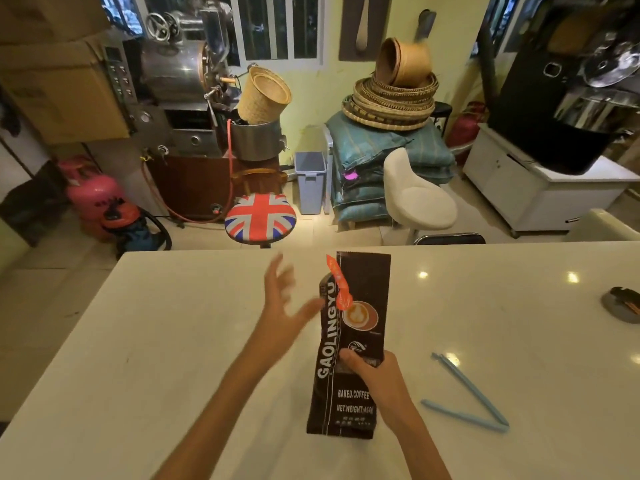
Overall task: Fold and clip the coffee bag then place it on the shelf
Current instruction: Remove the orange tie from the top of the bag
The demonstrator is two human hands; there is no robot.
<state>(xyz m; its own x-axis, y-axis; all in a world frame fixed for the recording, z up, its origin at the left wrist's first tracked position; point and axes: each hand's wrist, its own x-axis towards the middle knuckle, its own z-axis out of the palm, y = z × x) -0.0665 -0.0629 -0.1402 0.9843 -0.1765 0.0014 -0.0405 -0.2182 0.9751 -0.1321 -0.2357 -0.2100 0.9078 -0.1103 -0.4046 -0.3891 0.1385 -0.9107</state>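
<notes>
A tall black coffee bag (360,299) stands upright on the white table (156,341), its top unfolded, an orange strip (340,285) hanging off its upper left edge. My right hand (375,379) grips the bag around its middle from the right. My left hand (282,306) hovers blurred just left of the bag's upper half, fingers spread, thumb near the bag's side, holding nothing. A light blue bag clip (474,400) lies open in a V on the table to the right of the bag.
A small dark dish (621,304) sits at the table's right edge. Beyond the far table edge stand a flag-patterned stool (259,216), a white chair (420,195), a grey bin (310,180), stacked sacks and baskets, and roasting machines. No shelf is in view.
</notes>
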